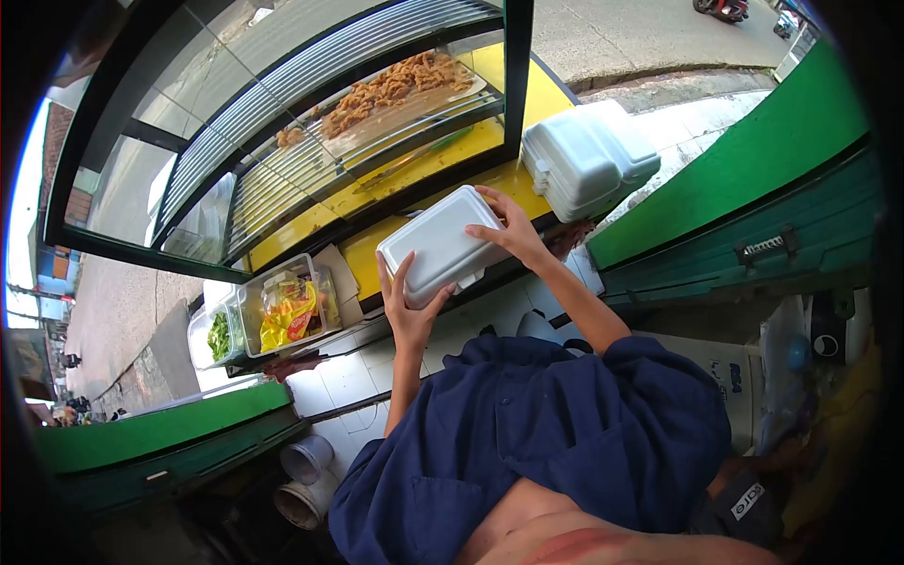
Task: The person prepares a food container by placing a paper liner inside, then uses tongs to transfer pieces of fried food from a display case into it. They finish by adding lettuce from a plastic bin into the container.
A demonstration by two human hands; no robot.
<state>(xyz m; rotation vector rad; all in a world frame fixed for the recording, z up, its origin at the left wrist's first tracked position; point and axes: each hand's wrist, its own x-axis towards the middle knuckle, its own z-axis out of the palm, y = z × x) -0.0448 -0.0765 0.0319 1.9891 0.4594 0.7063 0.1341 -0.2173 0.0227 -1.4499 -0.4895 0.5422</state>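
Observation:
Between my two hands is a white foam takeaway box [438, 240], its lid closed and its latch side turned toward me. My left hand [410, 306] grips the box's near left corner, fingers up along the side and thumb at the front edge. My right hand [508, 226] holds the far right end, with the thumb on the lid and the other fingers around the edge. The box is over the front edge of the yellow counter [367, 264]. Just right of it are stacked white foam boxes [584, 160].
A glass display case [282, 132] stands ahead, with fried food [400, 89] on a rack inside. To the left are a clear tub [250, 315] with yellow packets [290, 315] and a container of green leaves [218, 336]. Green ledges [744, 169] flank me; a street lies beyond.

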